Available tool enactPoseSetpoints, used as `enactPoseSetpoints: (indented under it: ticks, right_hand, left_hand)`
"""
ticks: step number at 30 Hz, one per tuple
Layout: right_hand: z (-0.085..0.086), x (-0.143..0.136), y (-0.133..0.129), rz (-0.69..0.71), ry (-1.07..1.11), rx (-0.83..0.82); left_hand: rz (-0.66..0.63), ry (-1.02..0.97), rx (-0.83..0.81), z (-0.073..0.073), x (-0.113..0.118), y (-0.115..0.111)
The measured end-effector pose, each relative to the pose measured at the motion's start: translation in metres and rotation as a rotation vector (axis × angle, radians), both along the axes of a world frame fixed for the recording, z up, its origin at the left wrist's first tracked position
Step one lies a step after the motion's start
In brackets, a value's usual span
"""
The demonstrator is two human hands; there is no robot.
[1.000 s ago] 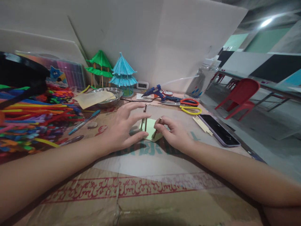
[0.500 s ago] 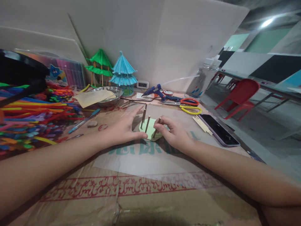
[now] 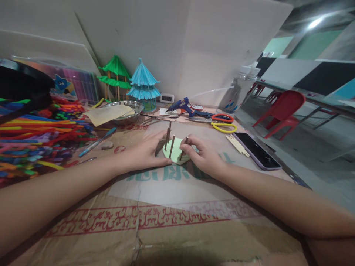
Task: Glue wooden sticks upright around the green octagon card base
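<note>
One green card on pale sheet on surface. Three brown sticks stand on card. Right hand: fingers pinch fourth stick, tilted. Left hand: fingers spread by card's left edge. Two toy houses behind.

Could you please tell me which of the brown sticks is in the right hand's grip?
The rightmost stick, pinched by the right hand; the other sticks stand farther left on the green base, outside that grip.
</note>
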State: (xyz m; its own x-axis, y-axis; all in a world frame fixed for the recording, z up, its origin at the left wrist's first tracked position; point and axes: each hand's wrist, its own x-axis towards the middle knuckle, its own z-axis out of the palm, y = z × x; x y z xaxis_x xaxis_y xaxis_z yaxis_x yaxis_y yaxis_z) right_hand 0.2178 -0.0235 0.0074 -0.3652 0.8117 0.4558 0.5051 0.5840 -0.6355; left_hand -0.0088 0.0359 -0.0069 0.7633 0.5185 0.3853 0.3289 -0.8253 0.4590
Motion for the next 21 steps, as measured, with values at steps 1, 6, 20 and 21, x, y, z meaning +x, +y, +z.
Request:
enactPoseSetpoints:
  ticks: [1,6,20,21]
  right_hand:
    - [-0.0007,0.0002,-0.0002,0.016,0.026,0.003]
    - [-0.0027,0.002,-0.0013,0.082,0.169,0.135]
    - [0.0016,0.0029,-0.0058,0.061,0.096,0.24]
    - [0.001,0.0032,-0.005,0.047,0.114,0.216]
  left_hand:
    - [0.003,0.006,-0.014,0.0011,0.0002,-0.0007]
    - [-0.009,-0.001,-0.041,0.0044,-0.0001,-0.003]
    - [-0.004,-0.011,-0.054,0.0047,0.0018,-0.0028]
    - [0.005,-0.006,-0.057,0.0042,0.0016,-0.0027]
